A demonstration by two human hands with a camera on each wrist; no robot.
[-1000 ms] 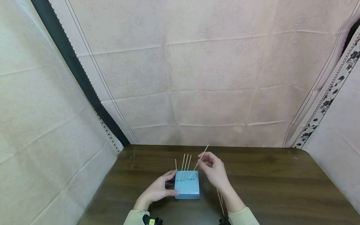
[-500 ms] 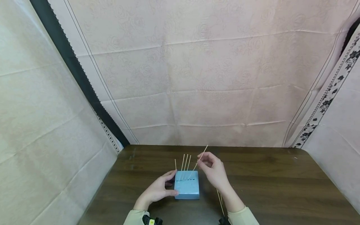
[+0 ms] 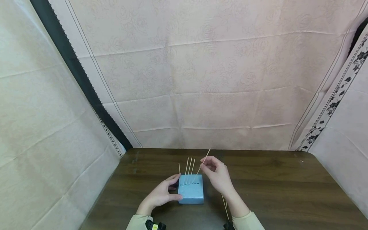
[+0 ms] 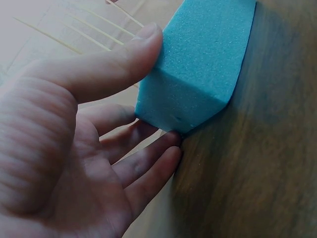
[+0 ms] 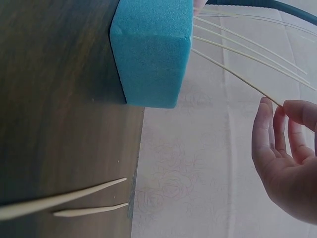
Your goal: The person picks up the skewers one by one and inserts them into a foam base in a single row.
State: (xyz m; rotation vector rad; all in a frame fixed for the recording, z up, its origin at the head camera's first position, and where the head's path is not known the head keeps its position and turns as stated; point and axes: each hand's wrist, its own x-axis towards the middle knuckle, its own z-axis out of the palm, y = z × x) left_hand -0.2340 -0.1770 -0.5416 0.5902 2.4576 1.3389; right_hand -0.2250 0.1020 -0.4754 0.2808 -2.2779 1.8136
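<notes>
A light-blue foam block (image 3: 191, 194) stands on the dark wooden table, several thin wooden skewers (image 3: 187, 165) rising from its top. My left hand (image 3: 161, 193) grips the block's left side. In the left wrist view, the thumb (image 4: 141, 52) presses one edge while the other fingertips touch the lower corner of the block (image 4: 205, 49). Between thumb and fingers, my right hand (image 3: 218, 175) pinches another skewer (image 5: 237, 77). It leans up to the right, steeper in slant than the others, with its lower end at the block's top near the right side.
Two loose skewers (image 3: 225, 207) lie on the table (image 3: 276, 191) beside my right forearm, also in the right wrist view as pale sticks (image 5: 91, 210). Pale cloth (image 3: 201, 80) hangs behind the table's far edge and on both sides.
My right hand has shifted slightly left and the pinched skewer's upper tip has moved left and a little down. My left hand and the block stay in place.
</notes>
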